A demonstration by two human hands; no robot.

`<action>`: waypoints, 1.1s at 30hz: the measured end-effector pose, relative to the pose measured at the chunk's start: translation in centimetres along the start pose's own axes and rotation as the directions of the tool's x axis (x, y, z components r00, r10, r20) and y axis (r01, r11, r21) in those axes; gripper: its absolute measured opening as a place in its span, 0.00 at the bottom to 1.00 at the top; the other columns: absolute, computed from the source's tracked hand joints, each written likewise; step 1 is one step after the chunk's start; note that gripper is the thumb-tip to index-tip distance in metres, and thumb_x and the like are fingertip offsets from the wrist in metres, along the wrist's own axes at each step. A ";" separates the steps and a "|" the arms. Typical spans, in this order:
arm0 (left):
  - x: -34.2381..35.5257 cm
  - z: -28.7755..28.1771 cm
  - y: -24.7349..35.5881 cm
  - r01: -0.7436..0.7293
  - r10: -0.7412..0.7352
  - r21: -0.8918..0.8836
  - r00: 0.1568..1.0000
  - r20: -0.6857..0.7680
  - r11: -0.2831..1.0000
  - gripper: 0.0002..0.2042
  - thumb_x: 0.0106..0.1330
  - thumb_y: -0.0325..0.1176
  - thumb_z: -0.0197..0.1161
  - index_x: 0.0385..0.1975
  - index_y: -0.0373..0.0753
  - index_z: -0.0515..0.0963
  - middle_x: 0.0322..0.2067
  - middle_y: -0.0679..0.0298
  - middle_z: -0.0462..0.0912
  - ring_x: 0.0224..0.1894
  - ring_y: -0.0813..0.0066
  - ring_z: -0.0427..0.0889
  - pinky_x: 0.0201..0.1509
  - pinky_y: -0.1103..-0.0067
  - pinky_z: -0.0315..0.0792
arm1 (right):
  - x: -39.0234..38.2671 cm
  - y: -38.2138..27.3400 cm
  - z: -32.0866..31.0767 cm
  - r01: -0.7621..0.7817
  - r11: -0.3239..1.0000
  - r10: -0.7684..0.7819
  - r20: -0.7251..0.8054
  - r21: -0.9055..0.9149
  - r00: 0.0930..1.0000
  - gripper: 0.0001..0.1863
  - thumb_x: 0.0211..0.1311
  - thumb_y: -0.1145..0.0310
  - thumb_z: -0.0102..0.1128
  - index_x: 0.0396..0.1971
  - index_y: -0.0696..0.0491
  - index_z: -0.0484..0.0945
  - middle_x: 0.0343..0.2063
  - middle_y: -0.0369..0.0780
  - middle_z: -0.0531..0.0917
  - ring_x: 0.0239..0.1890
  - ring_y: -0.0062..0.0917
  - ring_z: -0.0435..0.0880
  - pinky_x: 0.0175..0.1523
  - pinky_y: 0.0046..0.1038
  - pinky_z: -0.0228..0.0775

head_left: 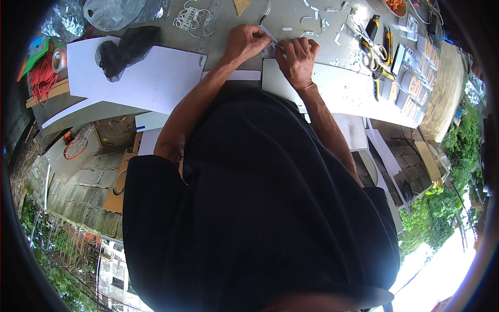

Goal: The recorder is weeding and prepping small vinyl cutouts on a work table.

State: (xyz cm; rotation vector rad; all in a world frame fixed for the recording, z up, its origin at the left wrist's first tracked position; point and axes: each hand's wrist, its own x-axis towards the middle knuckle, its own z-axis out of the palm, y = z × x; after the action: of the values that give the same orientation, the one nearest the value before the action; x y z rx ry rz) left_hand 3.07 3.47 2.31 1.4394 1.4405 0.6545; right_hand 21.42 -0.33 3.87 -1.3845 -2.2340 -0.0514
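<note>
- Strip [268, 34] sat between left hand [247, 42] and right hand [297, 60], over the table [325, 51]; uneven pulling might have bent it.
- Dropped, it could have got lost among similar white bits [287, 29].
- Left fingers were nearly closed, seemingly pinching it.
- Right fingers curled at its near end; their grip was hidden, so I couldn't tell.

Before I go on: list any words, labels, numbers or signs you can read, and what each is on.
Rows of block letters at right: lettering present, but I won't copy the wording.
White strip: no lettering discernible.
Yellow-and-black cutter: any markings too small to read.
</note>
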 end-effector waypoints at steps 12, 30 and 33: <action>-1.2 -0.5 -0.2 -0.175 0.173 0.019 0.984 0.050 0.984 0.15 0.52 0.28 0.71 0.40 0.35 0.81 0.25 0.60 0.86 0.28 0.66 0.87 0.37 0.73 0.80 | -0.4 -0.6 0.4 -0.161 0.987 0.158 0.064 0.031 0.985 0.08 0.52 0.67 0.68 0.31 0.48 0.78 0.27 0.35 0.81 0.41 0.31 0.77 0.54 0.41 0.58; -1.6 0.7 -0.5 -0.185 0.185 -0.004 0.980 -0.074 0.983 0.08 0.56 0.29 0.68 0.36 0.39 0.86 0.25 0.58 0.87 0.25 0.69 0.87 0.33 0.76 0.79 | -1.0 -1.0 0.5 -0.164 0.986 0.164 0.025 0.007 0.986 0.09 0.54 0.68 0.69 0.34 0.50 0.79 0.30 0.37 0.81 0.44 0.33 0.77 0.57 0.41 0.59; -1.7 0.8 -0.2 -0.179 0.179 -0.001 0.980 -0.086 0.984 0.07 0.56 0.30 0.69 0.35 0.39 0.87 0.25 0.58 0.88 0.25 0.69 0.87 0.33 0.76 0.79 | -1.1 -0.9 0.6 -0.154 0.987 0.154 0.011 0.040 0.988 0.09 0.52 0.68 0.69 0.32 0.50 0.78 0.30 0.37 0.80 0.43 0.34 0.77 0.57 0.43 0.59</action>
State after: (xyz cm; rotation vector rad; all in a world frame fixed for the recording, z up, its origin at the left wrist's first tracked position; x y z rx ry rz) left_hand 3.40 1.65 2.26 1.5624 1.3812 0.8435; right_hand 20.84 -1.51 3.04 -1.5320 -2.1149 0.0525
